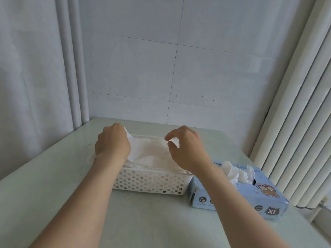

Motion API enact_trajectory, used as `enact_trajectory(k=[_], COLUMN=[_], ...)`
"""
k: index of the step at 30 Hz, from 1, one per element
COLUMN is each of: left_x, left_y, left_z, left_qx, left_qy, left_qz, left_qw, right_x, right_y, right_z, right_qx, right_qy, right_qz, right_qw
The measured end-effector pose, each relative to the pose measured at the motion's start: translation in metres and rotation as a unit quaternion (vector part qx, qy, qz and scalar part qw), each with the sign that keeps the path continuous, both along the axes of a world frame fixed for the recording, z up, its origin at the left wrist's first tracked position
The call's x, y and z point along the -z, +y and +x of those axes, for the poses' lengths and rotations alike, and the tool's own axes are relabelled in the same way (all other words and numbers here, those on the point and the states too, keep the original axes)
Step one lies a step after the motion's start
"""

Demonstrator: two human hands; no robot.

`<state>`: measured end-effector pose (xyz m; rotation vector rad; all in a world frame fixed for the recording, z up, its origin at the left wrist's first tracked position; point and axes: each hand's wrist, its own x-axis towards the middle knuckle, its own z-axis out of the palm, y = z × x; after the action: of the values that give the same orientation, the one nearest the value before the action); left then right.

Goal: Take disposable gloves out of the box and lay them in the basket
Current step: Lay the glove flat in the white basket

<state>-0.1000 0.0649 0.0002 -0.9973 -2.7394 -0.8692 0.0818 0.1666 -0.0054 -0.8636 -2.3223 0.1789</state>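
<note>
A white perforated basket (148,182) stands on the pale table, with thin clear disposable gloves (152,154) heaped inside it. Over the basket's left end, my left hand (112,143) grips one end of the top glove. My right hand (188,149) hovers over the basket's right end and pinches the glove's other end between thumb and fingertips. To the right of the basket lies the light blue glove box (250,199), marked XL, with several gloves (236,173) sticking out of its top slot.
The table (53,185) runs into a corner, with a tiled wall behind it and a grey curtain (35,77) at the left. A white ribbed radiator (304,131) stands close beyond the table's right edge, just past the glove box.
</note>
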Motion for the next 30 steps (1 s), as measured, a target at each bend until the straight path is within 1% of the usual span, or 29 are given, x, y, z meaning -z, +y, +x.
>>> enact_trajectory(k=[3, 5, 7, 8, 9, 11, 13, 14, 15, 18, 20, 22, 23, 25, 27, 30], left_x=[-0.005, -0.010, -0.011, -0.011, -0.011, -0.015, -0.021, -0.023, -0.023, -0.021, -0.022, -0.027, -0.029, -0.032, -0.034, -0.031], left_y=[-0.003, -0.004, -0.001, 0.002, 0.004, 0.006, 0.003, 0.002, 0.001, 0.001, 0.000, 0.000, 0.000, 0.004, 0.006, 0.010], left_z=[0.003, 0.007, 0.006, 0.005, 0.005, 0.008, 0.019, 0.024, 0.028, 0.032, 0.032, 0.038, 0.042, 0.051, 0.065, 0.092], left_qx=[-0.022, -0.028, 0.008, 0.041, 0.078, 0.144, 0.200, 0.218, 0.232, 0.245, 0.243, 0.244, 0.252, 0.285, 0.326, 0.381], left_qy=[0.030, 0.079, 0.124, 0.130, 0.113, 0.042, -0.020, -0.035, -0.043, -0.041, -0.015, 0.033, 0.049, 0.055, 0.056, 0.065], left_qz=[-0.046, -0.074, -0.097, -0.099, -0.097, -0.118, -0.197, -0.237, -0.259, -0.278, -0.275, -0.239, -0.204, -0.120, -0.061, -0.020], left_qw=[0.998, 0.994, 0.988, 0.986, 0.986, 0.982, 0.959, 0.946, 0.937, 0.928, 0.930, 0.939, 0.945, 0.949, 0.942, 0.922], right_x=[0.001, 0.003, 0.004, 0.004, 0.004, 0.004, 0.004, 0.004, 0.004, 0.002, 0.001, -0.002, -0.004, -0.010, -0.015, -0.019], right_y=[-0.004, -0.006, -0.007, -0.008, -0.008, -0.008, -0.007, -0.007, -0.007, -0.008, -0.011, -0.013, -0.013, -0.013, -0.009, -0.005], right_z=[-0.001, -0.001, 0.000, 0.000, 0.000, 0.001, 0.001, 0.001, 0.001, 0.002, -0.001, 0.000, 0.002, 0.007, 0.017, 0.042], right_qx=[-0.028, -0.030, -0.033, -0.033, -0.033, -0.034, -0.033, -0.033, -0.033, -0.030, -0.010, 0.022, 0.035, 0.053, 0.062, 0.065], right_qy=[-0.063, -0.103, -0.133, -0.141, -0.145, -0.147, -0.152, -0.156, -0.160, -0.151, -0.118, -0.057, -0.023, 0.025, 0.049, 0.086], right_qz=[-0.021, -0.050, -0.074, -0.082, -0.090, -0.106, -0.115, -0.115, -0.117, -0.118, -0.080, -0.040, -0.039, -0.056, -0.064, -0.078], right_qw=[0.997, 0.993, 0.988, 0.986, 0.985, 0.983, 0.981, 0.980, 0.980, 0.981, 0.990, 0.997, 0.998, 0.997, 0.995, 0.991])
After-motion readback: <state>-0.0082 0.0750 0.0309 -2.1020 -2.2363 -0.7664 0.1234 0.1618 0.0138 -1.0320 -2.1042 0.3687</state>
